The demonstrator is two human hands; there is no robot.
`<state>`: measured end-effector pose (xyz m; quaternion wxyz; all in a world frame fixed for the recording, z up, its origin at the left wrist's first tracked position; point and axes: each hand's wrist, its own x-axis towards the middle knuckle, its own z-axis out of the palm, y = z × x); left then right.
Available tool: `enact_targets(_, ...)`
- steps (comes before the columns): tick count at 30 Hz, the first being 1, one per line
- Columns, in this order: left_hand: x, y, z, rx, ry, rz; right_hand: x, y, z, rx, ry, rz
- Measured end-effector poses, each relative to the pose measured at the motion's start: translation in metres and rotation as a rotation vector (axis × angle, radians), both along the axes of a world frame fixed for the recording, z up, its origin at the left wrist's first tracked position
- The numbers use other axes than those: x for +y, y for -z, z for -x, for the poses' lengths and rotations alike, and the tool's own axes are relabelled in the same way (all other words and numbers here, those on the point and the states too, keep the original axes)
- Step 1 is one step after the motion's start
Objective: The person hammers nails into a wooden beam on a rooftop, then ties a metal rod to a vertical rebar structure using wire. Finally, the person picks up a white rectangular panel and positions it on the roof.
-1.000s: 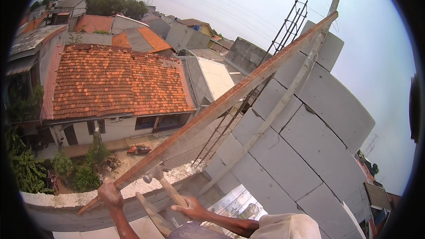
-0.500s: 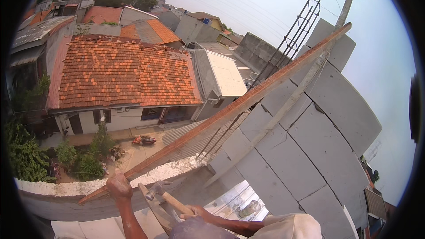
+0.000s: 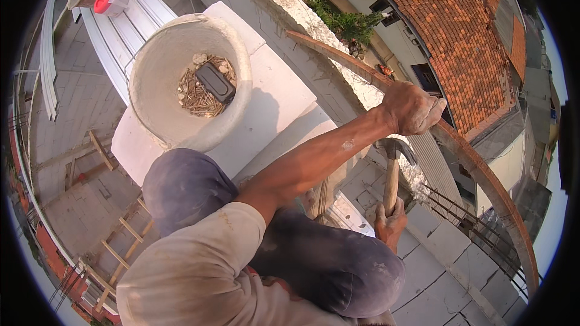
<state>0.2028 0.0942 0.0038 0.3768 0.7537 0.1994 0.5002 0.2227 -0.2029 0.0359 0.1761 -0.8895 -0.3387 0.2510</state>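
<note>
The left hand (image 3: pixel 414 108) clenches its fingers around a reddish-brown wooden plank (image 3: pixel 489 178); the right hand (image 3: pixel 391 223) grasps a wooden-handled claw hammer (image 3: pixel 391 184). A round whitish bucket (image 3: pixel 158 84) stands nearby.

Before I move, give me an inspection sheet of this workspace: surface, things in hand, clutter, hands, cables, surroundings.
Surface: pale blocks, with a whitish bucket standing on them.
Things in hand: a long wooden board and a hammer with a wooden handle.
Clutter: nails and a black boxy item inside the bucket; a red-topped container beyond it.
Hands: left hand grips the board; right hand grips the hammer's handle.
Cables: nothing seen.
Surroundings: orange tiled roof of a neighbouring building; ladder-like wooden frame at lower left.
</note>
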Motion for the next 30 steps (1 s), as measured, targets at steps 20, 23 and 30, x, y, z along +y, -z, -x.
enact_targets(20,-0.007,-0.001,-0.025,-0.133,-0.059,-0.009,0.28,0.184,-0.074,-0.314,-0.905,0.439)
enact_targets(23,-0.002,0.004,-0.023,-0.104,-0.054,-0.026,0.303,0.216,-0.061,-0.287,-1.002,0.258)
enact_targets(30,-0.006,-0.003,-0.027,-0.22,-0.011,-0.017,0.332,0.291,-0.047,-0.126,-0.928,0.197)
